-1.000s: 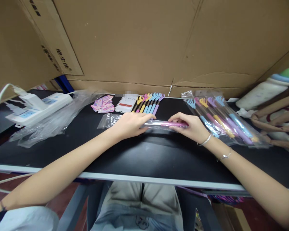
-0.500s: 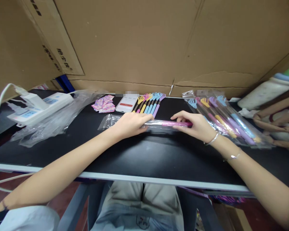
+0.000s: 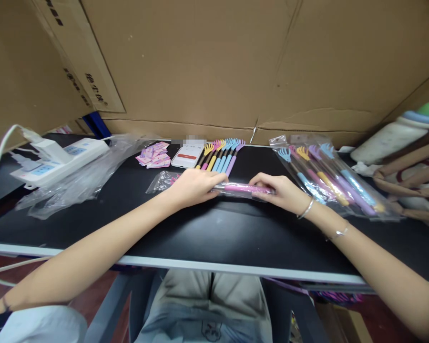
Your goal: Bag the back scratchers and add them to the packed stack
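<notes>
A pink-handled back scratcher (image 3: 236, 188) lies level in a clear plastic sleeve (image 3: 159, 182), just above or on the black tabletop. My left hand (image 3: 196, 188) is closed around its middle, and its pink claw end shows dimly through the sleeve left of the hand. At the right end, my right hand (image 3: 280, 190) is closed on the handle tip. Behind my left hand are several unwrapped back scratchers (image 3: 221, 155) with yellow, pink, blue and purple claws. Several bagged back scratchers (image 3: 334, 178) lie to the right of my right hand.
A phone (image 3: 188, 155) and a pile of pink-purple cards (image 3: 154, 155) lie at the back. Empty clear bags (image 3: 82, 178) spread beside a white power strip (image 3: 60, 162) on the left. A white bottle (image 3: 393, 136) leans at the right. Cardboard walls (image 3: 200, 62) enclose the table.
My right hand has moved a little left along with the handle, and its fingers have closed in. The pink handle now sits deeper in the sleeve. My left hand has barely moved.
</notes>
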`<state>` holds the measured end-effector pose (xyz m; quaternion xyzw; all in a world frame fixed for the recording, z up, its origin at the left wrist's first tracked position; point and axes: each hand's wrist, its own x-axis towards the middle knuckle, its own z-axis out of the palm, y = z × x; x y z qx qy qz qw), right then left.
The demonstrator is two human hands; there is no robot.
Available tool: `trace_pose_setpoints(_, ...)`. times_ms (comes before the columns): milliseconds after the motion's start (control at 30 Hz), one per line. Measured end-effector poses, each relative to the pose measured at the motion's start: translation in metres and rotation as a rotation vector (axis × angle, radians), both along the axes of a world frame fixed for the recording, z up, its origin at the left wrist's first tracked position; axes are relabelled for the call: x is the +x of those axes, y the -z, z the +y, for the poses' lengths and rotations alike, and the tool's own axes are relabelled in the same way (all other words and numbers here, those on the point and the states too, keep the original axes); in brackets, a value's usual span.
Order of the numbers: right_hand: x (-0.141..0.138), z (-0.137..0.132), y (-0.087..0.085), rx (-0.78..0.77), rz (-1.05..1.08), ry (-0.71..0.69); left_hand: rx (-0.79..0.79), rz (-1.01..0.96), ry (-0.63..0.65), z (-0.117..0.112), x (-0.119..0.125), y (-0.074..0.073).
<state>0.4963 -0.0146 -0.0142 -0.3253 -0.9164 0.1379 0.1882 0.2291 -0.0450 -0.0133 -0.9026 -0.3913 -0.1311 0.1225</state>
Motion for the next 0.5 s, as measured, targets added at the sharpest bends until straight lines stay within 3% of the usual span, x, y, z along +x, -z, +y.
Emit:
trace_pose_setpoints(133, 0.001, -0.005, -0.004, 0.106, -0.115, 0.029, -0.008, 0.0, 0.013, 0.001, 0.0, 0.002)
trace_pose_setpoints(267, 0.004, -0.024, -0.029, 0.358, -0.187, 0.077, -0.01, -0.008, 0.001, 0.001, -0.001, 0.001)
trace_pose_setpoints(400, -0.003, -0.061, -0.055, 0.427, -0.152, 0.031, -0.002, -0.04, 0.022, 0.0, 0.0, -0.001)
trace_pose_setpoints(500, -0.021, -0.097, -0.055, 0.458, -0.037, -0.027, 0.008, -0.042, 0.039, -0.001, 0.0, -0.002)
